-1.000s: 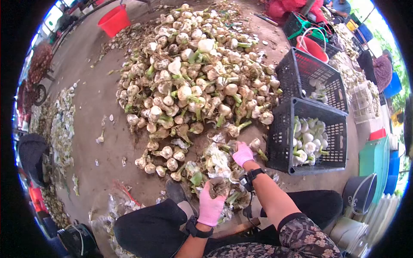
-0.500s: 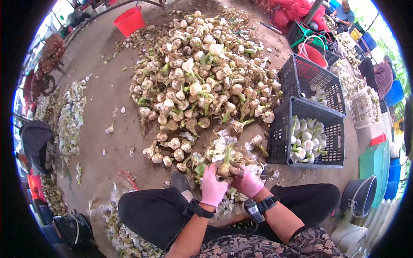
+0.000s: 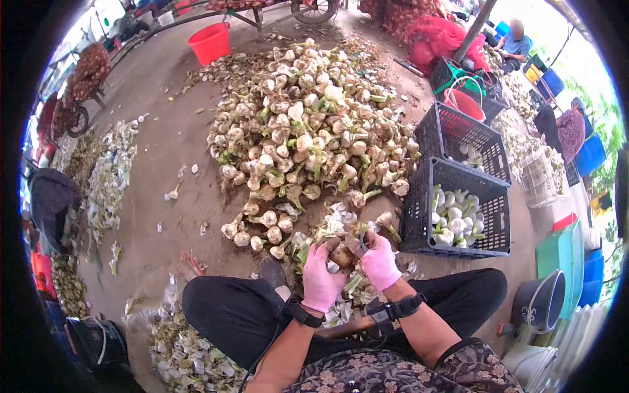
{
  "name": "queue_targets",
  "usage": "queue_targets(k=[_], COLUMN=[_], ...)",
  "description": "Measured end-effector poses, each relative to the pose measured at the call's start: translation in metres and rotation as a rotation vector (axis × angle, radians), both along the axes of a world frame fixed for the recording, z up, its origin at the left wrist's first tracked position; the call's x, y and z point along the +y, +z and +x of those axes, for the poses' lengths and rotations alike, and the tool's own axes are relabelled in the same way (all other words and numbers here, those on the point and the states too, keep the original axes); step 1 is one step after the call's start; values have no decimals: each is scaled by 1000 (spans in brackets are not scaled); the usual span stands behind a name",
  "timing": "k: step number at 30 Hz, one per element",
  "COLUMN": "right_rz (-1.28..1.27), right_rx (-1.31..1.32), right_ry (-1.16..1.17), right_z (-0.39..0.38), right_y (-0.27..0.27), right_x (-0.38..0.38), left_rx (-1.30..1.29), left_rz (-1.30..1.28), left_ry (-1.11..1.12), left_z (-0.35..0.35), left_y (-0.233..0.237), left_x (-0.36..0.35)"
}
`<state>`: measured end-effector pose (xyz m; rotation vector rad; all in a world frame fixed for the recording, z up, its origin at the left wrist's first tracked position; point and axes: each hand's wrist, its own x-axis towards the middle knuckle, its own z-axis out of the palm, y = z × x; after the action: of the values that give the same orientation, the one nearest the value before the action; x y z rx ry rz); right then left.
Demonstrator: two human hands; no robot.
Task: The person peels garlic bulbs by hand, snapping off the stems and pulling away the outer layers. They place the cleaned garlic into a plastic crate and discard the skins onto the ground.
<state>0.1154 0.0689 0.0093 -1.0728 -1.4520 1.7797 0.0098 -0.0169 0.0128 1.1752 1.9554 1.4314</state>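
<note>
My left hand (image 3: 324, 281), in a pink glove with dark, soiled fingertips, closes on a brownish garlic bulb (image 3: 342, 255) in front of my lap. My right hand (image 3: 380, 263), gloved the same way, has its fingers closed at the bulb's right side. A small dark curved edge shows by its fingertips; I cannot make out what it is. Peeled skins and leaf scraps (image 3: 354, 283) lie beneath both hands. Just beyond is a large heap of untrimmed garlic (image 3: 314, 131), with several loose bulbs (image 3: 265, 226) at its near edge.
At right stand a black crate (image 3: 458, 251) holding white trimmed garlic and another crate (image 3: 438, 124) behind it. A dark bucket (image 3: 538, 301) is beside my right knee. A red bucket (image 3: 209, 44) stands beyond the heap. Two people (image 3: 514, 47) sit at the far right.
The view has tipped upward slightly. The bulb's green stem, upright between my hands before, no longer shows clearly. My right hand has turned and risen a little relative to my left.
</note>
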Motion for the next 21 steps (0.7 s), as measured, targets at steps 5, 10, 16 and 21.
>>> queue_targets(k=[5,10,16,21], right_rz=[33,201,168,93], right_rx=[-281,-64,-128,-97], right_ry=[97,-65,-32,-63], right_z=[9,11,20,32], right_y=[21,-13,-3,-25], right_x=[3,8,10,15], left_rx=[-24,-877,-1581,-1247], left_rz=[-1,123,182,87], left_ry=[-28,-169,-181,-240], left_z=[-6,-7,-11,-9], left_y=[-6,-18,-14,-22], left_x=[-1,-2,1,0])
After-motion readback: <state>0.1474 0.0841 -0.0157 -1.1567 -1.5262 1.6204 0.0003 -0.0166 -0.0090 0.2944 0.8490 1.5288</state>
